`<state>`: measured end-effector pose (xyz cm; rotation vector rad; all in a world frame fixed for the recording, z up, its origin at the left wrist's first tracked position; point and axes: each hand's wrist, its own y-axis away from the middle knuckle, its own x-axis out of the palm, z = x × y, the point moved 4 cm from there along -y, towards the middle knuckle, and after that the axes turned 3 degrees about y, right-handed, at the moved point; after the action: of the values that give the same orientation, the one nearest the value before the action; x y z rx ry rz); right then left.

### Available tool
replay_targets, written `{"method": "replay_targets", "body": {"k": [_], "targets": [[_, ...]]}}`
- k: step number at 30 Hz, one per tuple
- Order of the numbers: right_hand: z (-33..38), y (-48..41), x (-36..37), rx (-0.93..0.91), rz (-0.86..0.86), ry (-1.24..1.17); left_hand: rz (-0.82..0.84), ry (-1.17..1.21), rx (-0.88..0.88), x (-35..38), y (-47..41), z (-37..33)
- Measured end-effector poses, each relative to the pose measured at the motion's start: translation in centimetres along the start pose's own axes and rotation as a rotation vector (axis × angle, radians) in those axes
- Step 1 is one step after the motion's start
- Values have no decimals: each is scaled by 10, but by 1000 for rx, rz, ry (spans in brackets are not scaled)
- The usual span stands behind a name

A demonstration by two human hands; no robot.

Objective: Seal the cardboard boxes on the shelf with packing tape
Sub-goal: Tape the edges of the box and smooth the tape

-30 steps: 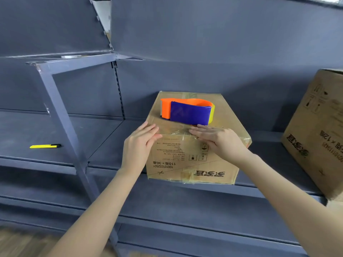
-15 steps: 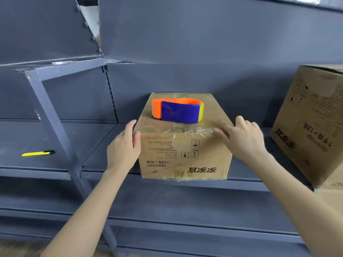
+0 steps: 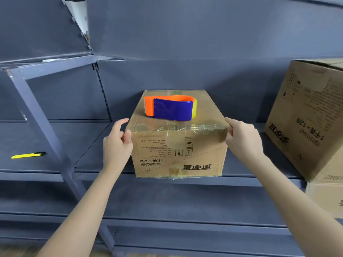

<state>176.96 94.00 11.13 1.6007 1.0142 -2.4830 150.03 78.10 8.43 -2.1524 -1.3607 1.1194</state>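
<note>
Since clear tape runs along its front top edge, the cardboard box sits on the shelf between both hands. The left hand pinches one upper corner and the right hand the other, probably to press the tape ends down. One tape dispenser is parked just beyond the fingers. Right of the right hand lie a tilted box and a lower box. One yellow knife lies left of the left hand.

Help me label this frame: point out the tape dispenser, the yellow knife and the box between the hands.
tape dispenser [image 3: 172, 110], head view, its blue side panel.
yellow knife [image 3: 26, 155], head view, middle of its yellow body.
box [image 3: 178, 154], head view, its printed front face.
</note>
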Motion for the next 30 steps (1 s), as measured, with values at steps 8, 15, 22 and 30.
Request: {"method": "replay_targets", "body": {"k": [8,15,22,30], "targets": [[12,-4,5,-121,139,161,175,-76,-41,6,3,1],[-9,-22,-2,-256,292,92,306,-147,43,-5,-11,7],[-21,-33,-1,-244,360,-121,274,4,-2,-16,-23,18],[16,-18,0,-389,151,396,154,-254,195,-16,-14,16]]}}
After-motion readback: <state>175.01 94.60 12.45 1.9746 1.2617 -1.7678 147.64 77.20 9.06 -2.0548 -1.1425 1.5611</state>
